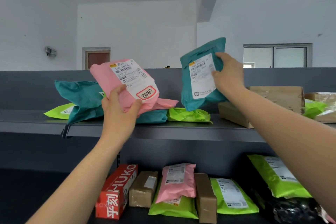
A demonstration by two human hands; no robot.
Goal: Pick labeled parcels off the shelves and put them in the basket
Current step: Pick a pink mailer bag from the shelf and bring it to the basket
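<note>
Nearest, two bare forearms, stretched up from the bottom edge toward the upper shelf [163, 130]. In the left hand [120, 109], fingers and thumb curled round its lower end, a pink parcel [127, 82], tilted above the shelf's front edge, white label facing out (red-bordered sticker at the label's lower corner). In the right hand [229, 74], clamped by its right edge with the thumb on the white label and fingers behind, a teal parcel [198, 71], upright, lower corner just over a crumpled green mailer [189, 114] near the front edge. Elsewhere on the upper shelf: behind the left hand a second teal mailer [81, 96], lying partly over a pale green mailer [60, 111] toward the left end; toward the right end, brown cardboard boxes [280, 98] with more green wrapping beside them. Below, on the lower shelf [27, 191], left to right along the front edge: a red carton [116, 192] with white lettering, a small taped box [143, 187] just beside it, a pink mailer [178, 180] leaning on a flat green bag [172, 207], a narrow brown box [206, 196] stood on end, a labelled green mailer [232, 196] lying flat, then a large green mailer [278, 176] propped above a black bag [294, 211] at the right corner.
</note>
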